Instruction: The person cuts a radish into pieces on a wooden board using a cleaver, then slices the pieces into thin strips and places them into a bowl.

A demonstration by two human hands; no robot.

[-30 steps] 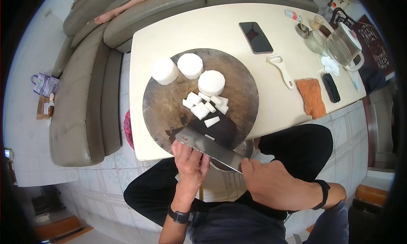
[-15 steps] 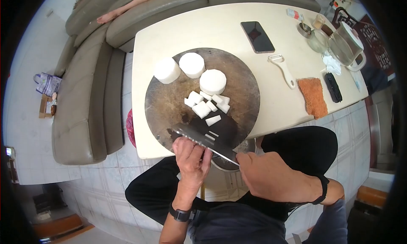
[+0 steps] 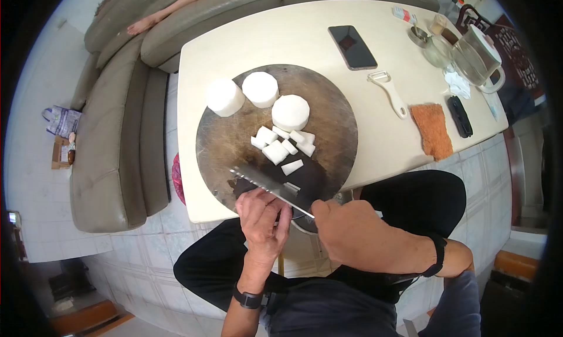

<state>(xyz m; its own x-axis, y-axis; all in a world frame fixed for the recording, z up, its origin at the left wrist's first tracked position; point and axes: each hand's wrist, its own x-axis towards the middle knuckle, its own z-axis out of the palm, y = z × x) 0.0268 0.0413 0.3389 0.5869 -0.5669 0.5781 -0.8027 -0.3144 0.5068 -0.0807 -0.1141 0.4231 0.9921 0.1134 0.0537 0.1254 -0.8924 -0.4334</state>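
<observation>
My right hand is wrapped around the handle of a kitchen knife, its blade slanting up and left over the near edge of a round wooden chopping board. Close beside the blade, my left hand has its fingers curled at the board's near edge. The blade and fingers hide whatever it grips. Several cut chunks of white radish lie mid-board. Behind them stand three thick, peeled radish pieces: one on the left, one in the middle and one on the right.
Right of the board, the cream table holds a phone, a peeler, an orange cloth and a black case. A glass jug stands farther back. Another person's leg rests on the grey sofa.
The knife and my right hand have shifted slightly left and away from me. My left hand stays at the board's near edge. The whole view has moved a little; the radish pieces lie as before.
</observation>
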